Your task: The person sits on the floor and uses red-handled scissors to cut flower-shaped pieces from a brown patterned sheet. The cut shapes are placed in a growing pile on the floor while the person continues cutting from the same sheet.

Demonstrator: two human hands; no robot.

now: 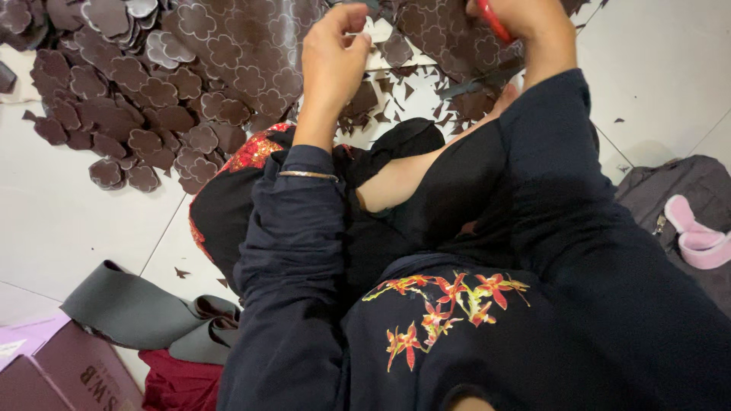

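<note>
So the person was sitting on the white tiled floor [68, 221], cutting flower-shaped pieces out of a dark brown sheet [251, 46] stamped with a repeating flower outline. That sheet lay right in front of them and it's my landmark for everything else.

The left hand [333, 57] was pinching the near edge of the sheet, thumb and fingers closed on it, with a thin bangle [308, 175] further down that wrist. The right hand [525, 19] was just right of the sheet, mostly cut off by the top of the frame. A red scissor handle [495, 21] looped around it, so I'd say it was wrapped on the scissors, but I couldn't tell whether the blades were apart or together.

Progress-wise, it looked well underway to me. A big pile of cut flower pieces [122, 99] sat left of the sheet, dozens at least, and small offcut scraps [396, 91] littered the tiles just below it. Still, the sheet had plenty of uncut outlines, and more of the stamped material [449, 38] lay to its right, so lots was left.

Well below the sheet, at the person's left side, were a grey rolled strip [129, 308] and a maroon box [61, 373]. Far right, a pink slipper [697, 236] sat on a grey bag.
</note>
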